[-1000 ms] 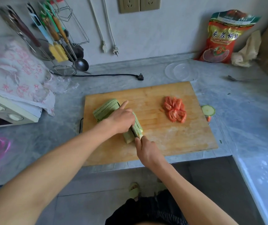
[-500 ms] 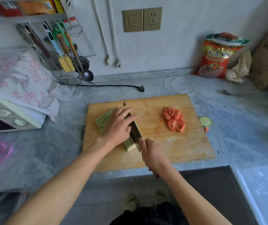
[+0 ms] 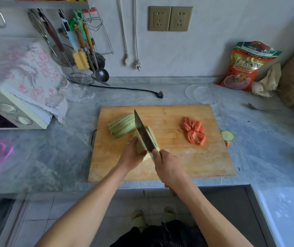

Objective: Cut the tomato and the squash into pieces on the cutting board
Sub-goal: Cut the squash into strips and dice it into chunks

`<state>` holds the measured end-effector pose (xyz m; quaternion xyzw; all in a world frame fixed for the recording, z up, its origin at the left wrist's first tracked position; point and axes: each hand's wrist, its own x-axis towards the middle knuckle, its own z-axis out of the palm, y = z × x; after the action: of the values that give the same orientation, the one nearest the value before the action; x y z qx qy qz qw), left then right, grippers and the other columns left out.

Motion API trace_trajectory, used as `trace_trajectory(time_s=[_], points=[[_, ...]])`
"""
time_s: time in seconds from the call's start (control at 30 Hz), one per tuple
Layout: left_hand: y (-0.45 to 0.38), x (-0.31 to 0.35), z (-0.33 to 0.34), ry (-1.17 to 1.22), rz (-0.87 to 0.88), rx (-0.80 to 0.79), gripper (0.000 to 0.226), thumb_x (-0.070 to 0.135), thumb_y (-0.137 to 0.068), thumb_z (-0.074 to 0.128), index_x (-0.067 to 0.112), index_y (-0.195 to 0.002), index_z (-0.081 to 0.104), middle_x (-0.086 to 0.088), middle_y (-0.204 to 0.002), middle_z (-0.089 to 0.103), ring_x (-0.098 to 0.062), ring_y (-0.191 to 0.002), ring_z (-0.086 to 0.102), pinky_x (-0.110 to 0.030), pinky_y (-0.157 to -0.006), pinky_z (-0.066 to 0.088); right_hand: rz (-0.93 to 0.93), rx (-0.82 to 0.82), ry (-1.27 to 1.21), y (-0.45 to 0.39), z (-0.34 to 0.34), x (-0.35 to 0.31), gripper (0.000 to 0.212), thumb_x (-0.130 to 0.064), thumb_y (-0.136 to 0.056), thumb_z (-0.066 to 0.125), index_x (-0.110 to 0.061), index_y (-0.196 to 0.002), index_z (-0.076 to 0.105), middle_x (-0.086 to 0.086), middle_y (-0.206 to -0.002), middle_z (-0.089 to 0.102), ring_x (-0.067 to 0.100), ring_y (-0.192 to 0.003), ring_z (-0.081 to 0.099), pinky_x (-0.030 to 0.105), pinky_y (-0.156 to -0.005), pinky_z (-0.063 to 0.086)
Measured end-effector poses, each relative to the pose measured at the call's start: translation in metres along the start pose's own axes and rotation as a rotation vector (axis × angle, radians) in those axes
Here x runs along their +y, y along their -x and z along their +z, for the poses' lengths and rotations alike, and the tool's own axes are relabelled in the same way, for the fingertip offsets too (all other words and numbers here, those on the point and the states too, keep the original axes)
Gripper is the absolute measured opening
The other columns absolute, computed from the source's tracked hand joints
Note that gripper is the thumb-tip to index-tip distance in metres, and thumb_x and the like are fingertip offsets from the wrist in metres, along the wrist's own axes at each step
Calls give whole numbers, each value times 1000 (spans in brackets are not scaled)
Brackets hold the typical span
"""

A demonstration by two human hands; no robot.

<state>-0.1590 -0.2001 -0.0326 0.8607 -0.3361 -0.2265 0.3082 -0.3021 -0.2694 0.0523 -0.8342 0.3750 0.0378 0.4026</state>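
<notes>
Far squash stack (image 3: 122,126): lies at the board's left, already scored into long slices, apart from your hands.
Left hand (image 3: 131,155): your fingers rest on the near squash stack (image 3: 147,141), bracing its left side; how tightly they curl I cannot tell.
Knife (image 3: 142,131): blade sits on top of the near stack, tip pointing away from you toward the board's far edge.
Right hand (image 3: 167,167): clamped round the knife handle, just right of your left hand.
Step in hand: squash cutting, by my judgement; the stacked slices look ready to be cut into strips or chunks.
Next move: needs the blade pressed straight down with your left fingertips kept clear of the edge, then the far stack treated likewise.
Cutting board (image 3: 205,163): carries both squash stacks and, right of centre, the tomato (image 3: 194,131) already in pieces.
Desk (image 3: 260,148): one squash round (image 3: 227,135) lies off the board's right edge.
Clear lids (image 3: 202,94): behind the board, nothing visible in them.
</notes>
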Motion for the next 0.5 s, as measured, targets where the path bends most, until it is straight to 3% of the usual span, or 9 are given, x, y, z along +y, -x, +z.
trace_trajectory(time_s=[0.1,0.17,0.37,0.5], points=[[-1,-4,3,11,67,-13,51,12,-92,66,11,-140,50,-5,-144,51,-20,-143,32,-7,-100,19,5,1,21,-1,3,0,47,-48,-104,26,-12,-92,53,10,-80,61,25,-61,57,35,-47,45],[-2,-8,4,37,73,-8,52,12,-92,66,13,-141,49,-4,-145,49,-18,-142,32,-3,-95,19,1,-6,49,-2,5,0,46,-47,-105,25,-12,-95,54,11,-84,61,22,-64,54,33,-49,37],[-4,-6,3,78,66,-11,51,10,-89,66,13,-139,52,-5,-145,49,-18,-141,36,-24,-106,35,11,-11,81,-1,10,-3,43,-48,-105,24,-14,-93,48,5,-77,52,15,-58,46,29,-47,30],[-3,-10,1,108,67,-9,52,12,-86,68,13,-136,54,-4,-139,53,-22,-128,51,-37,-99,48,8,-18,88,-2,16,-7,42,-50,-105,21,-16,-94,45,3,-77,49,18,-62,48,33,-52,34]])
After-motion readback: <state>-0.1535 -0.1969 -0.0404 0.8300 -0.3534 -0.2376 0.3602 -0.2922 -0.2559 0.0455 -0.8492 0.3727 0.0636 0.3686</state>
